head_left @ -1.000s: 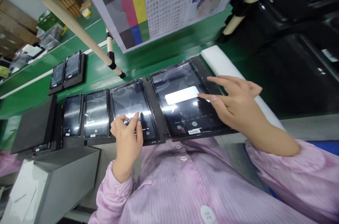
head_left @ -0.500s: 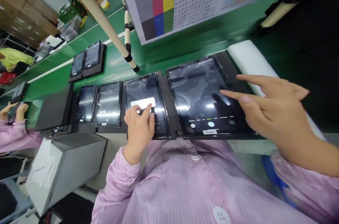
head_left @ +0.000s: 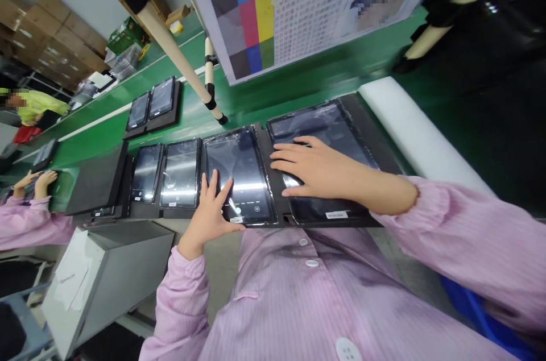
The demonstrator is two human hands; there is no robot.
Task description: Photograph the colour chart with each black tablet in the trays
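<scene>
Green factory table with black trays of film-wrapped tablets: left hand [head_left: 212, 214] spread open on the middle tablet [head_left: 241, 173], right hand [head_left: 313, 166] flat, open, on the larger tablet [head_left: 328, 122]; probably stiff, slippery, fragile glass, best gripped by edges.

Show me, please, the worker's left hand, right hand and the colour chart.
left hand [head_left: 211, 219], head view, back of hand.
right hand [head_left: 318, 167], head view, back of hand.
colour chart [head_left: 251, 14], head view, coloured squares.

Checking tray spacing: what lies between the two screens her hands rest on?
In the head view, only a black tray divider separates the left screen from the right screen.
</scene>
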